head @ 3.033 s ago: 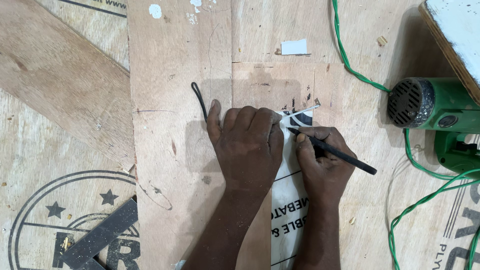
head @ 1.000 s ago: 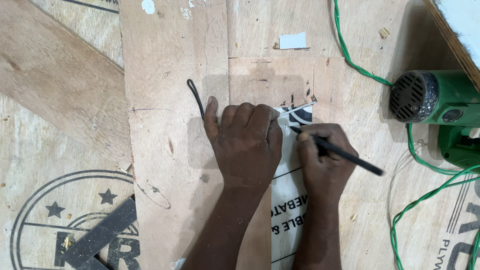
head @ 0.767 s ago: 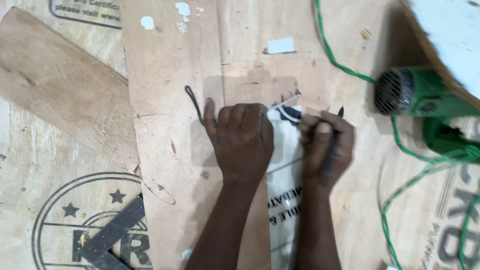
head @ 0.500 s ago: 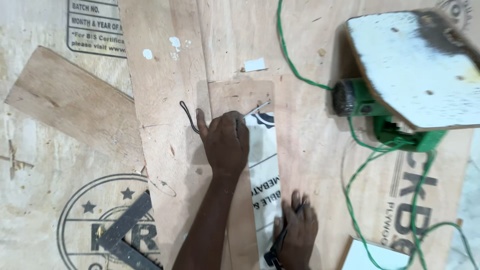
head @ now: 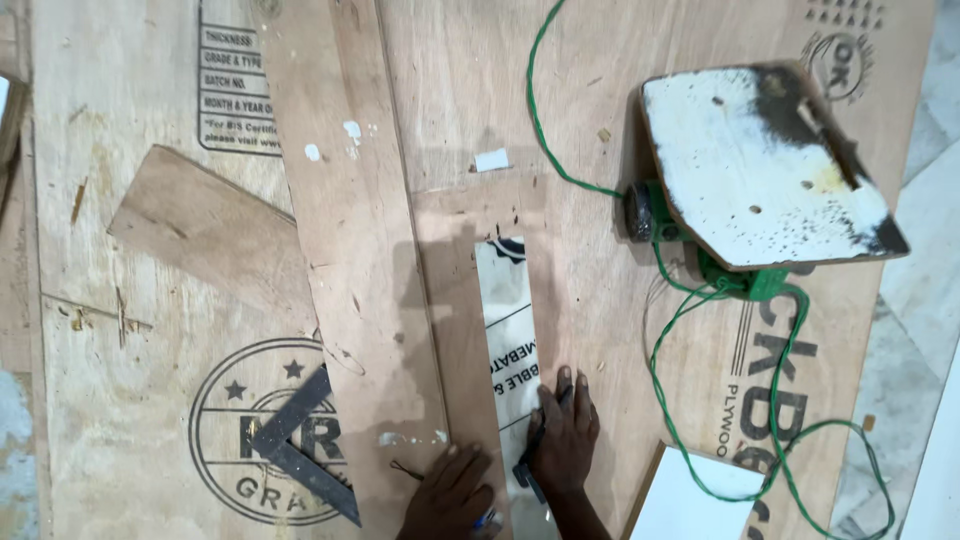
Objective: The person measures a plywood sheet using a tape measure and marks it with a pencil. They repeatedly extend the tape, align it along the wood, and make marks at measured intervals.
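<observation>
I note both hands have shifted toward 6 o'clock along the white laminate strip (head: pixel 505 330): left hand (head: pixel 452 492) fingers together, pressing plywood; right hand (head: pixel 563 432) pinching the black pen (head: pixel 531 455), marking the strip's lower end.

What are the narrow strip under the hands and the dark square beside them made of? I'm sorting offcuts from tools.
The strip looks like raw, unfinished plywood: pale matte face with grain, like the sheets under it. The square seems to be metal: dark, thin, straight-edged blades meeting at a right angle.
</observation>
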